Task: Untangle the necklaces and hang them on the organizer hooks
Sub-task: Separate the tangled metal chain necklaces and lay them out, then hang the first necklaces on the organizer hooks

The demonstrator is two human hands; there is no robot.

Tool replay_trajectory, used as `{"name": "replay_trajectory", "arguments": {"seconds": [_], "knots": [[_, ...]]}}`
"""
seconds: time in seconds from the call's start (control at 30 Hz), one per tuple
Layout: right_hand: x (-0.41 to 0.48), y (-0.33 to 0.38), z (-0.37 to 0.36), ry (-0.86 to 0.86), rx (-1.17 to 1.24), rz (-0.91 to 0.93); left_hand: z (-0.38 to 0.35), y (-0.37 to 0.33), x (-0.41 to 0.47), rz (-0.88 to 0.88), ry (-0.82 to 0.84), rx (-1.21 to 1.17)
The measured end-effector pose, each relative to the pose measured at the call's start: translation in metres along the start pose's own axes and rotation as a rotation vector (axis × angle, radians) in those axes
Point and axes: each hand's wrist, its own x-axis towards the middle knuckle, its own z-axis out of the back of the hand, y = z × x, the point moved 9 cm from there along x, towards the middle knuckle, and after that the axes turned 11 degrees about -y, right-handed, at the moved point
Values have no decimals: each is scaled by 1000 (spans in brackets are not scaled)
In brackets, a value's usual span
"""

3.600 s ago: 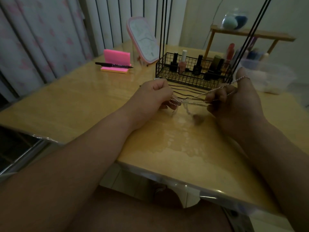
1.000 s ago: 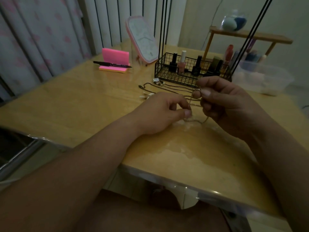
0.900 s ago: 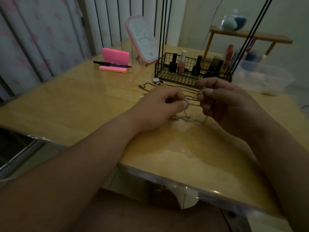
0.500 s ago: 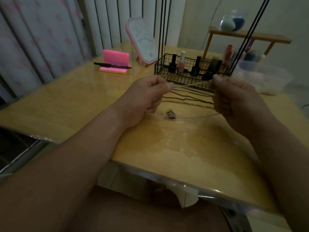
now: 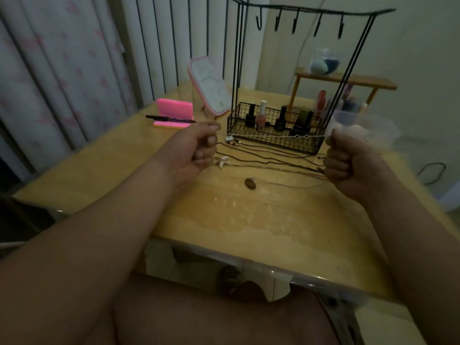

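Two hands are in view, both raised over the table (image 5: 249, 220). One silver chain (image 5: 271, 136), thin and fine-linked with two small rings towards its right end, is stretched taut and level between them. The left hand (image 5: 191, 150) pinches one end between thumb and forefinger, the other fingers curled in. The right hand (image 5: 348, 160) is closed in a fist, its thumb pressing the other end. One organizer (image 5: 311, 11) stands at twelve o'clock from the chain: a black wire frame with five hooks (image 5: 295, 22) along its top bar and one basket (image 5: 306, 146) at its foot, holding at least four bottles (image 5: 261, 115). At six o'clock from the chain, several dark cords (image 5: 268, 158) lie side by side on the table; their number cannot be told. There are two pendants there: one white star-shaped pendant (image 5: 222, 161) and one brown oval pendant (image 5: 250, 183). At ten o'clock from the chain are one pink stand (image 5: 174, 109), one black pen (image 5: 169, 119) and one pink-framed mirror (image 5: 211, 85)
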Motion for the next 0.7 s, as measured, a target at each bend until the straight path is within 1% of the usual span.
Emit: {"name": "replay_trajectory", "arguments": {"seconds": [0.07, 0.1, 0.17, 0.23, 0.4, 0.43, 0.47, 0.53, 0.57, 0.63, 0.7], "knots": [[-2, 0, 0, -26, -77, 0, 9, 3, -1, 27, -52, -35], [-4, 1, 1, -38, -140, 11, 12, 3, -3, 19, -72, -15], [-8, 2, 0, -24, -305, 34, 12, -1, -9, -29, -72, 111], [-15, 0, -7, 23, -508, 58, 4, -5, -17, -94, -19, 332], [-37, -14, -38, 101, -1251, 202, -31, -6, -34, -327, 108, 1157], [-40, -18, -46, 104, -1348, 252, -39, -5, -37, -386, 111, 1259], [-43, -20, -55, 96, -1406, 326, -47, -6, -40, -448, 106, 1305], [-54, -20, -82, 119, -1380, 486, -65, -6, -48, -564, 128, 1248], [-60, -23, -95, 175, -1314, 516, -75, -6, -52, -611, 160, 1184], [-65, -32, -113, 284, -1151, 482, -90, -9, -57, -682, 206, 1074], [-64, -35, -114, 286, -1031, 399, -96, -13, -58, -714, 207, 1021]]}}
